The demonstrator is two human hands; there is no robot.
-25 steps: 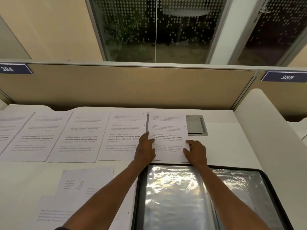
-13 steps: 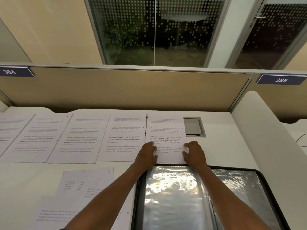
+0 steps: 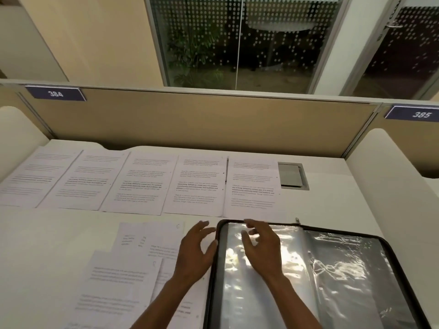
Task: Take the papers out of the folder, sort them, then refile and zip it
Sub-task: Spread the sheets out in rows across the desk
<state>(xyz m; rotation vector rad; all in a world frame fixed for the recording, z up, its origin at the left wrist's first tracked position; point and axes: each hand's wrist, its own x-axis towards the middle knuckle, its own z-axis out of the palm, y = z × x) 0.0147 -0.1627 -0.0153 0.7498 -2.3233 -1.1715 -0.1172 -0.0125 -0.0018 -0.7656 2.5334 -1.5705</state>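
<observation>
Open black-edged folder of glossy clear sleeves, near right on the desk.

Five printed papers lie in a row at the far side, more papers overlapping near left; left hand over the folder's left edge, fingers spread, holding nothing; right hand above the sleeves, fingers loosely extended, empty; contact unclear; folder's near edge cut off; text too blurred to read.

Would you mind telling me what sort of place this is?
Probably a shared office or library study hall: numbered desk plates 384 and 385 on a tan divider panel, a white desk with curved side partitions, and a glass wall behind.
</observation>
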